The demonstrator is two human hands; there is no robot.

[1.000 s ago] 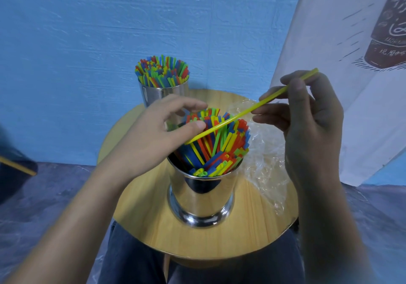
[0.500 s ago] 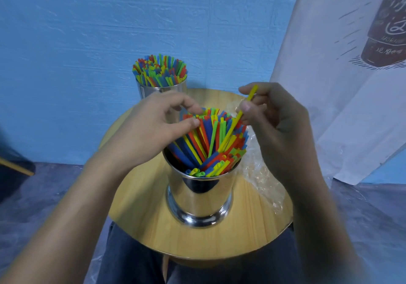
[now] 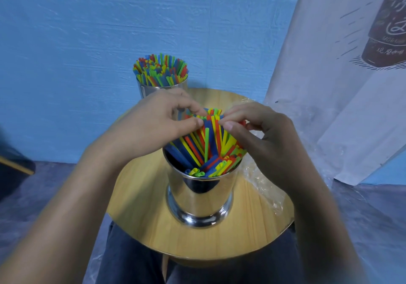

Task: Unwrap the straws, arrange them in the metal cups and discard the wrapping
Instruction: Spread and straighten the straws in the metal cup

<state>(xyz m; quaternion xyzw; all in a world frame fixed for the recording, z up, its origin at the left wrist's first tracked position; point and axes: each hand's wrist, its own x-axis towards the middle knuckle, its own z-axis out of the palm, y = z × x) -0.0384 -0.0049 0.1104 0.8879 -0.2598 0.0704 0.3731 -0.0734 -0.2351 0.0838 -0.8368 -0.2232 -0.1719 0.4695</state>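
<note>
Fingers curled, my left hand [image 3: 158,125] and right hand [image 3: 263,136] pinch the straws [image 3: 206,145] in the near metal cup [image 3: 200,195]. My left hand half hides the far cup [image 3: 146,90]; my right wrist covers part of the wrapping [image 3: 263,182].

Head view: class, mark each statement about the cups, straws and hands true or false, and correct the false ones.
1. The near cup and far cup both hold straws. True.
2. The near cup lies on its side. False: it stands upright on the table.
3. The left hand and right hand both pinch straws in the near cup. True.
4. The wrapping lies left of the near cup. False: it lies to its right.
</note>
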